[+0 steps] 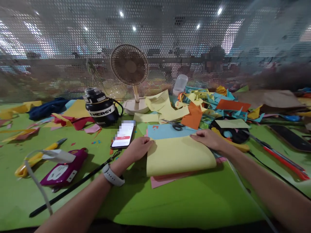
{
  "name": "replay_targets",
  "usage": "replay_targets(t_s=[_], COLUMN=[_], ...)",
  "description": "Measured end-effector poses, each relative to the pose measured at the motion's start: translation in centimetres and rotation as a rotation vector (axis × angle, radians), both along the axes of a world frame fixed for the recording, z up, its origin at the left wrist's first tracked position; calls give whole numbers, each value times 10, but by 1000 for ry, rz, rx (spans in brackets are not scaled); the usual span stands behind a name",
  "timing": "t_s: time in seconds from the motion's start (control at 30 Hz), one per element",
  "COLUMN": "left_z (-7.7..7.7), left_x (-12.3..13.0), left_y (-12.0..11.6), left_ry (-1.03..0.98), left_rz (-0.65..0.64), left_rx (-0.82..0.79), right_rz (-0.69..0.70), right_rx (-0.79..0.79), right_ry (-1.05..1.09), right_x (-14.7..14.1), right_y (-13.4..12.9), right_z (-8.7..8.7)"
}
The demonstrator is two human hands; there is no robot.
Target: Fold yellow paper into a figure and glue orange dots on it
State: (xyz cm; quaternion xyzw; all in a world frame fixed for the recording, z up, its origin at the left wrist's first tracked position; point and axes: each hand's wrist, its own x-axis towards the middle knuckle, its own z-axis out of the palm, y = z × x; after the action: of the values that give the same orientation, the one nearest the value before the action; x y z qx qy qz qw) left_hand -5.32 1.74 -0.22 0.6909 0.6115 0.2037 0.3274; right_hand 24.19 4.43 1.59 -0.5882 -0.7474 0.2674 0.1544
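A sheet of yellow paper [178,155] is bent over, its near side curving in a loose fold. My left hand [139,149], with a pale watch strap [113,175] on its wrist, pinches the sheet's far left corner. At the far right corner, my right hand [209,139] grips it between thumb and fingers. Beneath lie a blue sheet [161,132] and a pink sheet [167,180], both partly covered. Black-handled scissors [178,125] rest on the blue sheet just beyond the fold.
A phone [124,134], a black jug [100,108] and a fan [131,66] stand or lie beyond my left hand. A purple power bank [64,168] is at left. Paper scraps [206,100] heap at the back; a red-handled tool [284,160] lies at right.
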Motion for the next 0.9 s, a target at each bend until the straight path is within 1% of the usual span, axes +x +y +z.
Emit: replay_targets(t_s=[0.23,0.4,0.57,0.7,0.8,0.83,0.9], left_z=[12,11,12,18,22,23,22], left_x=[6,7,8,10,12,13,14], left_y=[1,0,1,2,1,1,2], left_ry=[320,503,602,656,686,696,715], left_rz=[-18,-15,-46,-80,-66,-57,-84], left_rx=[125,168,167,149,165,195,325], right_rz=[-47,-38,-22,-12,-19,-28,-45], right_rx=[168,232,248,240,231,231,240], right_ry=[-93,-147,-184,-199,-210,-218,-245], right_x=[-9,-13,-14,-13,-10,-10,-9], right_y=[4,6,6,7,10,11,12], right_z=[-4,-10,-11,-13,-16,-16,-15])
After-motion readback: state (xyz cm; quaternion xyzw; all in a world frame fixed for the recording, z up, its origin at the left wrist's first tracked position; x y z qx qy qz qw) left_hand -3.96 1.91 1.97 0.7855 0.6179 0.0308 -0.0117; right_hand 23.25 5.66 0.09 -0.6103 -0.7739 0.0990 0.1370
